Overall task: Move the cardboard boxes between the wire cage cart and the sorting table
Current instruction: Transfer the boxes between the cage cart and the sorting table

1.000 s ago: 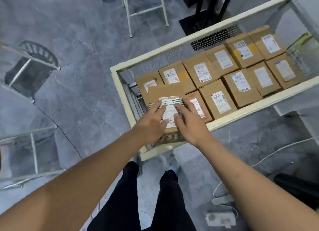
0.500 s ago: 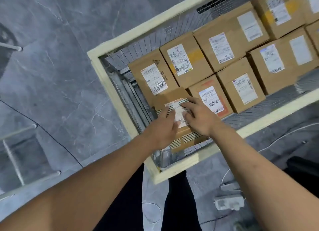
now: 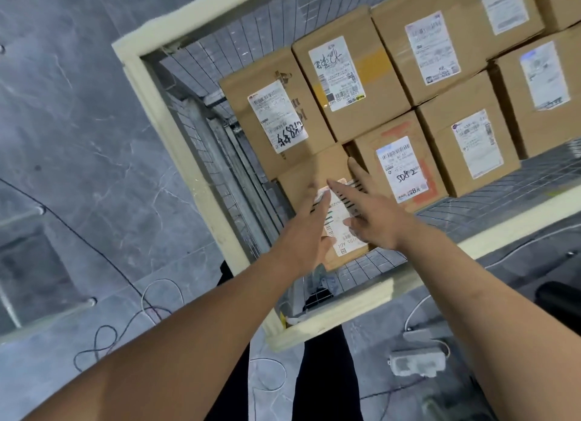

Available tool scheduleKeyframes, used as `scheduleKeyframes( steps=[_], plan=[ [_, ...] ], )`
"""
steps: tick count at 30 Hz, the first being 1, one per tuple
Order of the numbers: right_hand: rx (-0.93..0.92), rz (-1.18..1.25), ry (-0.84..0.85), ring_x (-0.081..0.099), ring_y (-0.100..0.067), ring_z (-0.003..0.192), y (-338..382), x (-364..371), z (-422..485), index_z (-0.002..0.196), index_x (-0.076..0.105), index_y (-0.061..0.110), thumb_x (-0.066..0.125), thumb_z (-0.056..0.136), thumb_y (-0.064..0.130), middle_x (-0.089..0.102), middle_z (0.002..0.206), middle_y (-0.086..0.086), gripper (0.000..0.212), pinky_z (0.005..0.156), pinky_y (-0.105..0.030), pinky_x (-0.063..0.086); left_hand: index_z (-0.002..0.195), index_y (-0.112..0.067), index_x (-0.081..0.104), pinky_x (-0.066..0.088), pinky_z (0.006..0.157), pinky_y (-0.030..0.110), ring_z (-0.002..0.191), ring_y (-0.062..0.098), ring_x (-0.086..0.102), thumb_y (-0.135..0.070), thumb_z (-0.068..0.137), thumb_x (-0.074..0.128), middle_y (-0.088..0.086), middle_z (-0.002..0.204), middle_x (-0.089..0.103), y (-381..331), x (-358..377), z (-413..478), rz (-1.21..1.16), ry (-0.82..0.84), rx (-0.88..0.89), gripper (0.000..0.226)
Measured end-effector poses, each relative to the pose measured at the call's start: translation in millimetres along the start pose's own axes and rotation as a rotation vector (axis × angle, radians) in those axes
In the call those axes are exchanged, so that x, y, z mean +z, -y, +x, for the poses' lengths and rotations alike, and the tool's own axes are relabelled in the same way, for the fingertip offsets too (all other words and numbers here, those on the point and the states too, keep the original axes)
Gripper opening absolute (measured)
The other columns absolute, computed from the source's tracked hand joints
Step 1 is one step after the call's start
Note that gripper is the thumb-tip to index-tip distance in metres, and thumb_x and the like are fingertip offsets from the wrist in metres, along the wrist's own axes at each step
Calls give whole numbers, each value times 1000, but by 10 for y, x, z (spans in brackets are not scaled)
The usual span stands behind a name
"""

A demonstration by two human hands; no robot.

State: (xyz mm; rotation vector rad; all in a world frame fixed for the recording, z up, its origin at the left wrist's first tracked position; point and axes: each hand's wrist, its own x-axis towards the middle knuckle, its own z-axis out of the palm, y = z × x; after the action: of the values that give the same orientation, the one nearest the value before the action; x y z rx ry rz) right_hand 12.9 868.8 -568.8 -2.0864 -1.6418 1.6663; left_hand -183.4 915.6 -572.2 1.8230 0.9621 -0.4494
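Cardboard box now deeper in the wire cage cart, left hand and right hand flat atop, fingers straight.

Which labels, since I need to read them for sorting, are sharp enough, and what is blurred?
Head view: the left hand and right hand are motion-blurred over the front box; large handwriting on the corner box and orange-marked box shows, but fine print smears; the light is soft, with no strong glare.
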Motion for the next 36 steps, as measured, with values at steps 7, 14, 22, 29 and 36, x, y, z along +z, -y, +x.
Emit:
scheduleKeyframes(
  steps=[7,14,22,29,36],
  plan=[
    [73,-134,-19,60,-31,108,-95,136,143,165,3,37,63,92,-1,-29,168,12,101,87,-16,38,165,-16,-6,12,126,28,158,12,-3,-17,88,81,-7,171,-19,138,306,263,78,-124,29,116],
    [143,-195,-61,45,-45,127,-177,220,342,165,-4,37,54,95,9,-27,169,10,95,107,-44,37,163,-35,-15,41,116,51,150,33,35,-15,83,85,-26,163,-31,166,419,511,73,-114,2,129],
    [200,-225,-85,40,-45,132,-171,237,407,164,0,40,63,93,14,-23,170,13,99,106,-48,42,164,-31,-11,29,120,58,155,51,-3,-40,83,84,-15,166,-31,84,298,636,224,-79,-158,125],
    [142,-135,-12,23,-47,150,-284,291,466,164,12,38,71,88,10,-21,169,18,101,119,-52,33,164,-28,-10,33,118,58,153,53,-11,-31,84,86,-15,165,-34,188,378,709,239,-75,-186,125],
    [207,-147,99,-15,-44,156,-297,357,534,165,2,32,62,97,10,-32,166,15,94,127,-50,15,162,-26,-18,35,118,54,152,54,-14,-44,85,82,-13,164,-35,210,403,794,386,-53,-209,128]
  ],
)
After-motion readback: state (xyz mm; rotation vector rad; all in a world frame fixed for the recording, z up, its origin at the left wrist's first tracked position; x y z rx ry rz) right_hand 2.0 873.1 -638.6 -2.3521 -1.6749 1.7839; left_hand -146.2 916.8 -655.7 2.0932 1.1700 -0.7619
